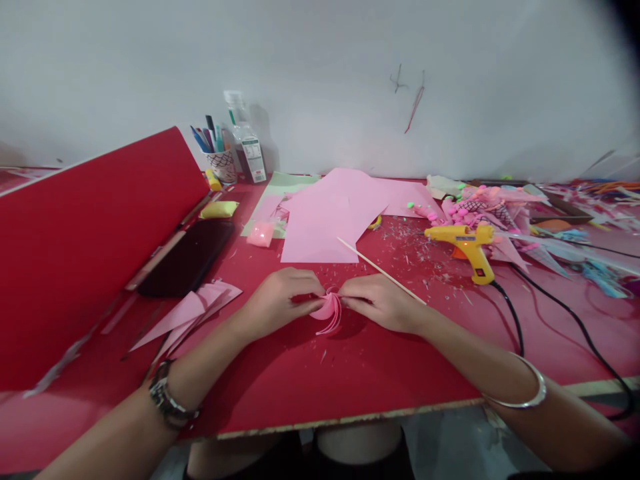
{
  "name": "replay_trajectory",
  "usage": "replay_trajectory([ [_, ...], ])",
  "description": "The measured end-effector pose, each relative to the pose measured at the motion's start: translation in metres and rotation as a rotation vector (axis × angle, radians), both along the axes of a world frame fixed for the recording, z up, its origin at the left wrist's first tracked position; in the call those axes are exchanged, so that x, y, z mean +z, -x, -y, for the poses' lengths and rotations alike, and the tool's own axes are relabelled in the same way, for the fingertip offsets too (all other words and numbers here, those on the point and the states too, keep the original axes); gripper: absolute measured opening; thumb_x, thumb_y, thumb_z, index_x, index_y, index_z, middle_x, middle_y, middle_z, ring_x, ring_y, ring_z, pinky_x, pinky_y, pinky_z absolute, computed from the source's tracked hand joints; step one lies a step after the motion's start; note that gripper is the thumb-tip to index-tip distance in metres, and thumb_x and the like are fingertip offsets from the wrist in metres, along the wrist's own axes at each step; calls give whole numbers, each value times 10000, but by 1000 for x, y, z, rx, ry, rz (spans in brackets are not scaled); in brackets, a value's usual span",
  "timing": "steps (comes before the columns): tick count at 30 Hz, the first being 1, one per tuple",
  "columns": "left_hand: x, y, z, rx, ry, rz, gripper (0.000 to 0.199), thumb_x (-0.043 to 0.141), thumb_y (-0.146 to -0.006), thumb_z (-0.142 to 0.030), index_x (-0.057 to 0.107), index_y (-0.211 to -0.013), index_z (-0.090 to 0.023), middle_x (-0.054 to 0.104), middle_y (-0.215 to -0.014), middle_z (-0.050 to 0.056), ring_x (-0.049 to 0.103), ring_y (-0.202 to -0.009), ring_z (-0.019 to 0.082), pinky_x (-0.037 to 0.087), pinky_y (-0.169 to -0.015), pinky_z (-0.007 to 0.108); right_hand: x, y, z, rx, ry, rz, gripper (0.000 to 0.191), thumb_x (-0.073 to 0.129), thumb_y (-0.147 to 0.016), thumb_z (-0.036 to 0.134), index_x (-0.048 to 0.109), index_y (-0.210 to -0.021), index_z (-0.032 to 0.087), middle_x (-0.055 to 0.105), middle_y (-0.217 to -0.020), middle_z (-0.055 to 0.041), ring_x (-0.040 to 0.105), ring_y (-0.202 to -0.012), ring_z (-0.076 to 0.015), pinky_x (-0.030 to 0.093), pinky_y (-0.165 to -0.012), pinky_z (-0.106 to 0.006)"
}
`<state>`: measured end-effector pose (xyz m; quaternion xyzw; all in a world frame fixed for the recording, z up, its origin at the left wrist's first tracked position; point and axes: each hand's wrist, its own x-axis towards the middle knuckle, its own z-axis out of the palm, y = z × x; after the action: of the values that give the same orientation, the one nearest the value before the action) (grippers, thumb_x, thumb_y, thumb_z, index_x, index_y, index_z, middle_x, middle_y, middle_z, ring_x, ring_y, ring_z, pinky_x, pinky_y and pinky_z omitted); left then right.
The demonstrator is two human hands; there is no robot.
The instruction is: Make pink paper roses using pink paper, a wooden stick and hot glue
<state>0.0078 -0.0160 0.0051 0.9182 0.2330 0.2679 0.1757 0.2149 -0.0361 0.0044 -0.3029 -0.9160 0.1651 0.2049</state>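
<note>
Near the front middle of the red table, a curled pink paper piece [330, 313] with several thin curved strips is held between my two hands. My left hand [283, 300] pinches its left side with thumb and fingers. From the other side, my right hand [380, 301] grips its right edge in the same way. A thin wooden stick [373, 263] lies just behind my right hand, partly hidden by the wrist. Folded pink paper pieces [193, 310] rest beside my left forearm.
Pink paper sheets [320, 227] lie behind my hands. A yellow glue gun [465, 247] with a black cord is at right, before a heap of pink paper pieces [493, 207]. At left are a black phone [187, 260], a red board [100, 247], a pen cup [221, 165] and a bottle [250, 150].
</note>
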Motion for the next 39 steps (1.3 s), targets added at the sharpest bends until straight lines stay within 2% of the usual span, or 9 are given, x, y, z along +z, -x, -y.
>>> replay_trajectory([
  [11, 0, 1, 0, 2, -49, 12, 131, 474, -812, -212, 567, -739, -156, 579, -702, 7, 518, -665, 93, 411, -620, 203, -2, -2, -1, 3, -6, -18, 215, 370, -859, 211, 572, -911, 159, 625, -850, -51, 553, -782, -124, 403, -685, -230],
  [15, -2, 2, -2, 43, -182, -11, 107, 484, -811, -217, 565, -772, -160, 603, -751, 8, 535, -699, 103, 414, -651, 221, -5, -2, -2, -45, -46, -124, 192, 425, -816, 169, 541, -969, 168, 602, -902, -47, 535, -829, -120, 409, -734, -235],
  [19, -4, 3, -1, 70, -346, -41, 81, 495, -810, -227, 557, -808, -175, 623, -793, -3, 556, -729, 107, 410, -678, 240, -5, -2, -2, -71, -72, -178, 156, 450, -796, 150, 538, -923, 175, 569, -863, -36, 510, -798, -116, 412, -697, -231],
  [24, -2, 3, 1, 52, -472, -66, 95, 449, -839, -204, 541, -851, -184, 643, -827, -17, 570, -767, 98, 404, -702, 246, -3, 0, -2, -35, -68, -199, 119, 461, -796, 136, 539, -879, 172, 545, -846, -38, 494, -807, -121, 409, -722, -243],
  [30, 1, 2, 3, -2, -467, -92, 85, 468, -829, -202, 541, -872, -196, 649, -858, -28, 573, -795, 97, 408, -729, 251, -5, -1, -2, -31, -99, -188, 106, 465, -786, 119, 540, -839, 171, 537, -823, -39, 497, -783, -127, 409, -696, -238],
  [39, 1, 2, 3, 31, -439, -99, 101, 450, -841, -219, 545, -864, -195, 643, -873, -32, 575, -793, 94, 412, -712, 244, -5, -2, -3, -27, -90, -172, 92, 460, -811, 169, 546, -844, 171, 536, -832, -37, 500, -785, -116, 407, -700, -232],
])
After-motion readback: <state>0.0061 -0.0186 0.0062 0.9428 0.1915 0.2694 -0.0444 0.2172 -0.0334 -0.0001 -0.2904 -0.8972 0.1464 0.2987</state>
